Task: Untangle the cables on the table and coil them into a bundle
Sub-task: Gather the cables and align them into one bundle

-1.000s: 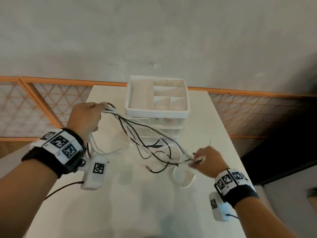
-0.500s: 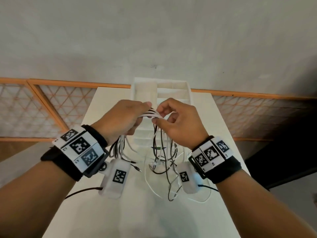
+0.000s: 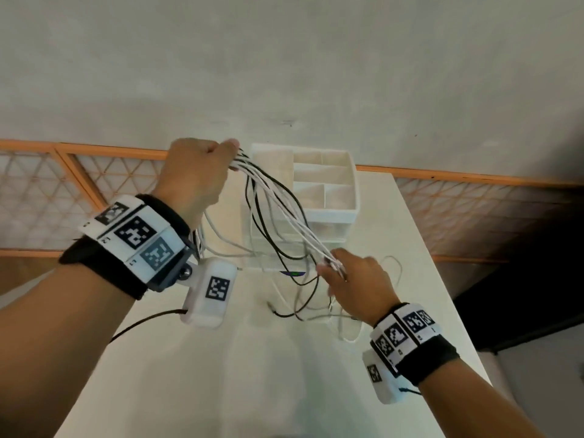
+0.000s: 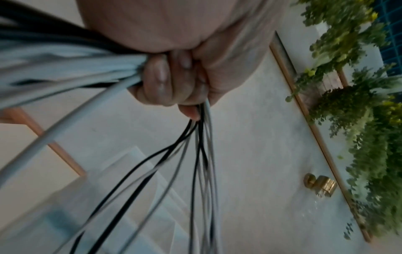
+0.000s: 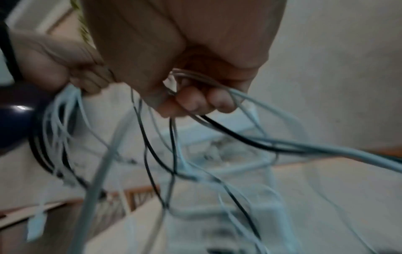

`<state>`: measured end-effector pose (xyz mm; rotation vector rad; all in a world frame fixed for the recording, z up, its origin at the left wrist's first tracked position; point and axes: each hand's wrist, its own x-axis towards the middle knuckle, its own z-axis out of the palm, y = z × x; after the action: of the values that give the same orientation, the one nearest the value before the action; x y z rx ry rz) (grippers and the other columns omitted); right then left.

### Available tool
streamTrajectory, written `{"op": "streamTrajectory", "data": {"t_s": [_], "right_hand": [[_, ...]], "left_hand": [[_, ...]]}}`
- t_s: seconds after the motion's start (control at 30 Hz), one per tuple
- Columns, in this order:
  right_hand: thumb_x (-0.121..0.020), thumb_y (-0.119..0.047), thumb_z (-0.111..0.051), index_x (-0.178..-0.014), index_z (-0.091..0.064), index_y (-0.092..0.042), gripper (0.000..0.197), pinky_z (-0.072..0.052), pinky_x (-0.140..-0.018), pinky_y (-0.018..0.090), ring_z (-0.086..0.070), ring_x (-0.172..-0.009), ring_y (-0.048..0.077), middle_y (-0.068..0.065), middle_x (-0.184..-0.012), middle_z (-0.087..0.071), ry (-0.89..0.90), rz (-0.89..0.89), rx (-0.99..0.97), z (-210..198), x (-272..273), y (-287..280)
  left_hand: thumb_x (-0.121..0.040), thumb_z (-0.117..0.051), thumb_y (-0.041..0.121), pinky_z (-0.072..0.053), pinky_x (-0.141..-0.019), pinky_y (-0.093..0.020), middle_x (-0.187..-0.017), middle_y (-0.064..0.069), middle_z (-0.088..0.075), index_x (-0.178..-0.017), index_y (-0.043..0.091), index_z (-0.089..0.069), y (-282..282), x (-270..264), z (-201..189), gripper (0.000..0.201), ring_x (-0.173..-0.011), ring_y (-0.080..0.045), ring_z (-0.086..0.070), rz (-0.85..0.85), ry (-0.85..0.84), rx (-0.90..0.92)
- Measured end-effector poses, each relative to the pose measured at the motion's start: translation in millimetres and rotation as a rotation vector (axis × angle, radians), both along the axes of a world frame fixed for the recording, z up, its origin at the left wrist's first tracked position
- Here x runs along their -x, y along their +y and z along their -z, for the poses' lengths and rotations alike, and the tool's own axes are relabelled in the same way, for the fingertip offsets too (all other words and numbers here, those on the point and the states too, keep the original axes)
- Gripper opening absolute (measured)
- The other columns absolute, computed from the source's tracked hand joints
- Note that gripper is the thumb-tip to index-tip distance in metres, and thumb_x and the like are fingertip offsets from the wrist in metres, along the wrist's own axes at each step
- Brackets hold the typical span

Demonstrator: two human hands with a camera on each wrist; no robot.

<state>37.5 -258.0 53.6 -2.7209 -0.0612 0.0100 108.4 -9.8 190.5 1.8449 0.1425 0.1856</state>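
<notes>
A tangle of thin white and black cables point(image 3: 284, 210) stretches between my two hands above the white table point(image 3: 252, 358). My left hand point(image 3: 202, 169), raised at the upper left, grips a thick bunch of the strands in a fist; the left wrist view shows its curled fingers point(image 4: 161, 75) round the cables point(image 4: 65, 72). My right hand point(image 3: 350, 279), lower and to the right, pinches the same strands, with the cables point(image 5: 217, 130) running through its curled fingers point(image 5: 195, 103). Loose ends point(image 3: 300, 311) hang down onto the table.
A white drawer organizer point(image 3: 322, 197) with open top compartments stands at the far middle of the table, right behind the cables. An orange lattice railing point(image 3: 63, 191) runs behind the table. The table's right edge point(image 3: 442, 279) lies close to my right hand.
My hands were together at the middle half a second ago. Now the left has risen up and left, the right has dropped down and right, and the cables are drawn out between them.
</notes>
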Motion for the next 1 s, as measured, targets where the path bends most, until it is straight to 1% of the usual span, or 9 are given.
{"op": "streamTrajectory", "data": {"t_s": [0.17, 0.23, 0.3, 0.43, 0.57, 0.63, 0.73, 0.9, 1.0], "right_hand": [[-0.094, -0.050, -0.057, -0.149, -0.030, -0.041, 0.062, -0.048, -0.098, 0.039, -0.060, -0.119, 0.032, 0.000, -0.131, -0.066, 0.270, 0.091, -0.002, 42, 2, -34], [-0.085, -0.051, -0.071, -0.155, -0.019, -0.040, 0.088, -0.044, -0.105, 0.035, -0.058, -0.121, 0.026, 0.000, -0.135, -0.061, 0.362, 0.074, -0.099, 34, 1, -39], [-0.070, -0.064, -0.078, -0.157, -0.010, -0.041, 0.112, -0.044, -0.099, 0.032, -0.058, -0.111, 0.018, -0.004, -0.123, -0.057, 0.393, -0.024, -0.137, 10, 0, -37], [-0.057, -0.080, -0.069, -0.156, -0.012, -0.043, 0.120, -0.043, -0.097, 0.030, -0.052, -0.113, 0.008, -0.007, -0.129, -0.048, 0.065, -0.107, -0.315, -51, -4, -11], [-0.068, -0.062, -0.079, -0.152, -0.024, -0.036, 0.104, -0.041, -0.105, 0.029, -0.051, -0.128, 0.009, -0.009, -0.139, -0.053, -0.147, -0.248, -0.496, -81, -23, 51], [-0.080, -0.035, -0.077, -0.134, -0.052, -0.024, 0.060, -0.050, -0.086, 0.023, -0.067, -0.097, 0.008, -0.008, -0.103, -0.071, -0.213, -0.227, -0.536, -78, -35, 70], [-0.088, -0.018, -0.066, -0.086, -0.068, -0.016, 0.004, -0.045, -0.059, 0.024, -0.062, -0.060, 0.018, -0.002, -0.067, -0.067, -0.247, -0.100, -0.463, -53, -52, 59], [-0.094, -0.025, -0.059, -0.052, -0.037, -0.032, 0.047, -0.029, -0.062, 0.027, -0.048, -0.067, 0.026, -0.005, -0.055, -0.047, -0.100, 0.190, -0.063, 1, -61, -14], [-0.094, -0.034, -0.061, -0.050, -0.042, -0.024, 0.049, -0.027, -0.051, 0.028, -0.048, -0.064, 0.028, -0.003, -0.054, -0.046, -0.008, 0.351, -0.041, 12, -60, -39]], "left_hand": [[-0.098, -0.059, 0.031, -0.020, -0.044, -0.021, -0.042, 0.005, -0.025, -0.052, 0.018, -0.032, 6, 1, -7, 0.055, -0.038, -0.015, -0.017, 0.044, -0.095, 0.006], [-0.098, -0.060, 0.031, -0.021, -0.042, -0.020, -0.041, 0.006, -0.027, -0.051, 0.017, -0.034, 8, 2, -5, 0.055, -0.038, -0.015, -0.017, 0.039, -0.081, 0.049], [-0.098, -0.060, 0.030, -0.019, -0.043, -0.021, -0.039, 0.009, -0.027, -0.053, 0.016, -0.035, 11, 5, -3, 0.053, -0.040, -0.014, -0.016, 0.062, -0.062, 0.080], [-0.098, -0.059, 0.032, -0.018, -0.047, -0.025, -0.045, 0.008, -0.025, -0.060, 0.014, -0.035, 8, 13, 4, 0.048, -0.044, -0.015, -0.017, 0.183, -0.064, 0.047], [-0.099, -0.056, 0.034, -0.024, -0.046, -0.023, -0.043, 0.012, -0.031, -0.056, 0.018, -0.039, -14, 29, 7, 0.050, -0.039, -0.010, -0.024, 0.388, -0.104, -0.070], [-0.100, -0.055, 0.034, -0.025, -0.044, -0.022, -0.044, 0.012, -0.031, -0.055, 0.019, -0.041, -20, 35, 6, 0.049, -0.038, -0.008, -0.025, 0.441, -0.137, -0.110], [-0.100, -0.055, 0.034, -0.024, -0.041, -0.020, -0.044, 0.012, -0.031, -0.055, 0.019, -0.038, -6, 35, 1, 0.050, -0.040, -0.006, -0.024, 0.401, -0.193, -0.181], [-0.098, -0.056, 0.039, -0.028, -0.055, -0.025, -0.052, -0.001, -0.035, -0.064, -0.001, -0.039, 20, 32, 7, 0.055, -0.044, -0.011, -0.026, 0.319, -0.189, -0.373], [-0.098, -0.055, 0.040, -0.028, -0.060, -0.030, -0.058, -0.011, -0.037, -0.065, -0.004, -0.039, 16, 34, 18, 0.057, -0.049, -0.015, -0.029, 0.306, -0.185, -0.436]]}}
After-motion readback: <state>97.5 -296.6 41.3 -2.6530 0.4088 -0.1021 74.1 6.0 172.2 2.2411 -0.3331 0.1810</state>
